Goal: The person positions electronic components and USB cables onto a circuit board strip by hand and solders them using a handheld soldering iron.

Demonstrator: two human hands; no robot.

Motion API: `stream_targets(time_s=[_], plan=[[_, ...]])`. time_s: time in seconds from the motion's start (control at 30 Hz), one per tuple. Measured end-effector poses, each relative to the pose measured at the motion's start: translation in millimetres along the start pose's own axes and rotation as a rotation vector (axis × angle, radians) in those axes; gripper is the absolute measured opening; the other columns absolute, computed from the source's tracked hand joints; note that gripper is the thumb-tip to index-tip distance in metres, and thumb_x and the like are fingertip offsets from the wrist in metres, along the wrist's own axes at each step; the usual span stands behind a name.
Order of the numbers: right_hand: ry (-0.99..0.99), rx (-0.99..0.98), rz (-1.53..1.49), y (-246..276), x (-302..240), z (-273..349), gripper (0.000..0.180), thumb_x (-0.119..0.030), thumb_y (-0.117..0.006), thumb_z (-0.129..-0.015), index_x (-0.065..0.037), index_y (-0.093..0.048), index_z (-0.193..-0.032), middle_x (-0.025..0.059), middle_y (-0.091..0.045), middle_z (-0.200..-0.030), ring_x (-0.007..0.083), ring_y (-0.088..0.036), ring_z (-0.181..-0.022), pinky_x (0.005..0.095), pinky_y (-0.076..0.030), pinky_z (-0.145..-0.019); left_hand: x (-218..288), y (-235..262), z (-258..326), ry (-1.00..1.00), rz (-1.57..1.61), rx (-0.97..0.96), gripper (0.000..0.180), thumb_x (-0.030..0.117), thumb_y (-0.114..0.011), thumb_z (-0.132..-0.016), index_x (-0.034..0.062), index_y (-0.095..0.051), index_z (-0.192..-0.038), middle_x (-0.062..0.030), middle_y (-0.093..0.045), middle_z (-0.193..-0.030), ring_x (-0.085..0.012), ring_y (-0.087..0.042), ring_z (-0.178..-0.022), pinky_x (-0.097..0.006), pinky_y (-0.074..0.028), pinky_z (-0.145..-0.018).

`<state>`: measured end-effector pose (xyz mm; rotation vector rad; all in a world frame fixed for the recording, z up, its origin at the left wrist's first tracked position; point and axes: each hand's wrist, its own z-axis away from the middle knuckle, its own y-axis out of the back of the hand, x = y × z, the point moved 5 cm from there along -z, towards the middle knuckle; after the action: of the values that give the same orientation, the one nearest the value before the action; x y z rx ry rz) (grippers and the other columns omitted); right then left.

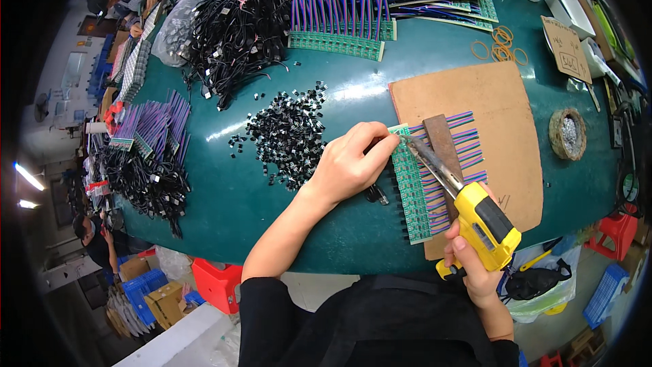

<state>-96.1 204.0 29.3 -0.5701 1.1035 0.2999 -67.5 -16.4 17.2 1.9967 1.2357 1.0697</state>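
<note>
My right hand (475, 268) grips a yellow and black soldering iron (483, 221) whose metal tip reaches up-left to the top edge of a green circuit strip (413, 194) fitted with purple wires. My left hand (350, 163) pinches a small part at that same top corner, fingertips almost touching the iron's tip. The strip lies on a brown cardboard sheet (475, 98) with a dark flat bar (441, 143) laid over the wires.
A heap of small black parts (288, 134) lies left of my left hand. Black cable bundles (238, 30), more wired green strips (346, 10), rubber bands (501, 44) and a solder spool (567, 134) sit on the green table (272, 224). Other people work at the far left.
</note>
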Motion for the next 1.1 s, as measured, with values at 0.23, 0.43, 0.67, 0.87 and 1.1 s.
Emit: stream_targets(time_s=[0.23, 0.43, 0.67, 0.87, 1.1], plan=[[0.191, 0.280, 0.033, 37, -26, 13, 0.038, -0.004, -0.057, -0.082, 0.004, -0.048, -0.118, 0.0116, -0.058, -0.086, 0.0135, -0.056, -0.063, 0.0224, -0.046, -0.050, 1, 1, -1, -0.009, -0.005, 0.005, 0.026, -0.005, -0.067, -0.066, 0.0008, -0.063, -0.091, -0.0087, -0.058, -0.087, -0.0192, -0.060, -0.067, -0.028, -0.051, -0.054], [0.677, 0.571, 1.152, 83, -64, 11, 0.064, 0.009, -0.057, -0.076, 0.001, -0.039, -0.137, 0.0144, -0.057, -0.110, 0.0233, -0.058, -0.085, 0.0301, -0.047, -0.077, 0, 3, -1, -0.017, -0.012, 0.023, 0.025, -0.003, -0.067, -0.067, 0.0016, -0.063, -0.091, -0.0081, -0.058, -0.085, -0.0197, -0.059, -0.067, -0.029, -0.050, -0.053], [0.699, 0.487, 1.435, 95, -60, 19, 0.067, 0.010, -0.060, -0.070, 0.001, -0.041, -0.135, 0.0199, -0.054, -0.119, 0.0330, -0.057, -0.093, 0.0346, -0.046, -0.083, 1, 2, 0, -0.010, -0.004, 0.016, 0.024, -0.004, -0.067, -0.068, 0.0018, -0.063, -0.091, -0.0083, -0.058, -0.085, -0.0202, -0.060, -0.068, -0.029, -0.050, -0.053], [0.380, 0.383, 0.156, 95, -51, 29, 0.055, -0.004, -0.051, -0.084, 0.007, -0.033, -0.134, 0.0155, -0.053, -0.099, 0.0133, -0.050, -0.081, 0.0192, -0.045, -0.052, 3, 6, -4, -0.006, 0.005, 0.027, 0.023, -0.002, -0.067, -0.069, 0.0028, -0.063, -0.091, -0.0083, -0.058, -0.086, -0.0208, -0.060, -0.068, -0.029, -0.050, -0.054], [0.238, 0.104, -0.316, 64, -29, 5, 0.048, -0.007, -0.053, -0.083, 0.007, -0.036, -0.126, 0.0166, -0.050, -0.099, 0.0163, -0.051, -0.086, 0.0197, -0.048, -0.048, -58, 56, -4, 0.363, -0.127, 0.126, 0.011, 0.005, -0.065, -0.077, 0.0031, -0.065, -0.088, -0.0096, -0.061, -0.082, -0.0281, -0.061, -0.079, -0.036, -0.049, -0.070]])
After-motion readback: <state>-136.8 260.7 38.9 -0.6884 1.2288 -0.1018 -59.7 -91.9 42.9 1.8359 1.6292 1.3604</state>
